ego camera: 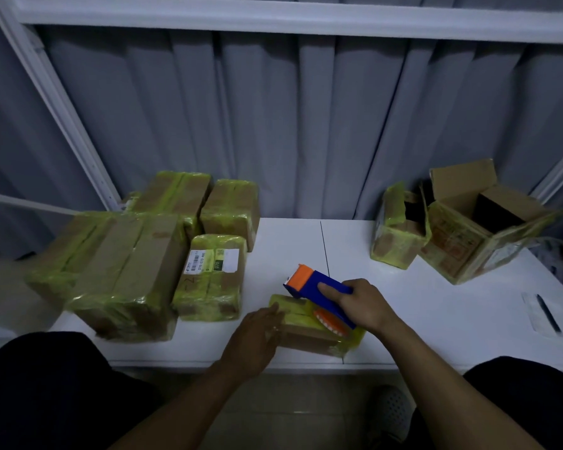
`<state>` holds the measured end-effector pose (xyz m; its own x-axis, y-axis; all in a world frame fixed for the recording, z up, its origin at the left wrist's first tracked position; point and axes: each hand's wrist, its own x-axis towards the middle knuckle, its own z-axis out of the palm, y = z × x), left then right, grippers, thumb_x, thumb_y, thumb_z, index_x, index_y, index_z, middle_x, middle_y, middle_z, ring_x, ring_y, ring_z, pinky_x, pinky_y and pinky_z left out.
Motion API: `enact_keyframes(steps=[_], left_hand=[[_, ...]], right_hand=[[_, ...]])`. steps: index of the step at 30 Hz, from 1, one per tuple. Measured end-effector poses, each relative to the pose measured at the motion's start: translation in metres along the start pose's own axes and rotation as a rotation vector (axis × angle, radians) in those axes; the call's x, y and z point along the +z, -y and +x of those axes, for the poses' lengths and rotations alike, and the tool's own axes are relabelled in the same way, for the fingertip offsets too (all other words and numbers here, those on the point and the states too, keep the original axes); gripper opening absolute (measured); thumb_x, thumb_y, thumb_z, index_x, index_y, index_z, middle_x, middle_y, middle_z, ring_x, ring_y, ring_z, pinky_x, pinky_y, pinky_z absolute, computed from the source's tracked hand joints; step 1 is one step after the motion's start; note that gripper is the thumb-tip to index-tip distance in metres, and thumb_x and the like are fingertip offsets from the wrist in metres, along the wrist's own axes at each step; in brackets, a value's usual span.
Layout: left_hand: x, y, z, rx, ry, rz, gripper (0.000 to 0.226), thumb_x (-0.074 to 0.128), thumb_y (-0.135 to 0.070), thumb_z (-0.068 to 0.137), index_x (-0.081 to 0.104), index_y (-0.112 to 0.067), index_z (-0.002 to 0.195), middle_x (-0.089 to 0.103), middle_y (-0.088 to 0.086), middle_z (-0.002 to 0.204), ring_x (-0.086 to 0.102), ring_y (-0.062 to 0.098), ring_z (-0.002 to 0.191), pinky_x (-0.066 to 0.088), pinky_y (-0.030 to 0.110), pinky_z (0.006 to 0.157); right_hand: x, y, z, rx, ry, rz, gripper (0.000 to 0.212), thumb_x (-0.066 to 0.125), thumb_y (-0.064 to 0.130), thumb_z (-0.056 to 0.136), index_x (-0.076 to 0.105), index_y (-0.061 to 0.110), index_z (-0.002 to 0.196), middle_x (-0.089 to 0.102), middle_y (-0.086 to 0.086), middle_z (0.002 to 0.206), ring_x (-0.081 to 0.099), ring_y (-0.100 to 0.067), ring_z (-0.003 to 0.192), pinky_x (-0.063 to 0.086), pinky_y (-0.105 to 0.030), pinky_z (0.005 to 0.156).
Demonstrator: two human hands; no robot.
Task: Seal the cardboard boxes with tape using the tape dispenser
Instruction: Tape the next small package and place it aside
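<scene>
There's the small box [306, 334], yellow-taped, at the near edge of the white table [403, 319], with the tape dispenser [319, 284] down on top of it. The right hand [363, 303] grips the dispenser's blue body. The left hand [257, 336] lies flat, fingers straight, against the box's left end. Sealed boxes [127, 271] are stacked left, open boxes [468, 228] far right

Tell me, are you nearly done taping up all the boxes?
More than halfway, it seems. Done: the taped boxes piled on the left are already wrapped in yellow-green tape. Right now: the right hand grips the tape dispenser on the small box at the front, and the left hand presses on it. Left to do: the smaller open box and the bigger open box on the right.
</scene>
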<state>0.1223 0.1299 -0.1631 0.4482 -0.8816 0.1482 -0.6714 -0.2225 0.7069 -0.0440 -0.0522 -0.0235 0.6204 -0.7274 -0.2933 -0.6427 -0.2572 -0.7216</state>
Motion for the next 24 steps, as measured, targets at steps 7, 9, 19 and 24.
enact_keyframes(steps=[7,9,19,24], left_hand=[[-0.042,-0.045,0.018,-0.380,-0.002,-0.463,0.050,0.060,-0.046,0.094,0.048,-0.036,0.141,0.060,-0.017,0.124,0.057,0.001,0.115,0.045,0.012,0.083],[-0.060,-0.065,0.023,-0.507,-0.159,-0.515,0.042,0.059,-0.041,0.097,0.058,-0.024,0.135,0.065,-0.012,0.117,0.062,0.006,0.102,0.045,0.020,0.077],[-0.109,-0.132,0.025,-0.519,-0.050,-0.771,0.025,0.065,-0.046,0.091,0.076,-0.024,0.099,0.076,-0.006,0.093,0.053,0.014,0.069,0.041,0.029,0.065],[-0.107,-0.132,0.022,-0.476,-0.032,-0.723,0.013,0.067,-0.032,0.093,0.078,-0.025,0.093,0.072,0.003,0.088,0.053,0.011,0.070,0.039,0.028,0.062]], right_hand=[[-0.007,0.007,-0.017,-0.076,-0.009,0.051,0.043,0.064,0.061,0.091,0.070,0.019,0.094,0.075,0.006,0.084,0.073,-0.010,0.073,0.048,-0.018,0.061],[-0.011,0.007,-0.025,-0.093,0.004,0.104,0.045,0.065,0.063,0.087,0.072,0.018,0.092,0.076,0.006,0.080,0.073,-0.010,0.070,0.051,-0.019,0.062],[-0.020,0.003,-0.042,-0.166,0.132,0.277,0.061,0.077,0.064,0.065,0.071,0.021,0.108,0.079,0.007,0.095,0.077,-0.015,0.086,0.063,-0.031,0.076],[-0.021,0.003,-0.047,-0.203,0.151,0.287,0.056,0.077,0.059,0.067,0.071,0.019,0.106,0.078,0.007,0.093,0.076,-0.015,0.086,0.060,-0.025,0.071]])
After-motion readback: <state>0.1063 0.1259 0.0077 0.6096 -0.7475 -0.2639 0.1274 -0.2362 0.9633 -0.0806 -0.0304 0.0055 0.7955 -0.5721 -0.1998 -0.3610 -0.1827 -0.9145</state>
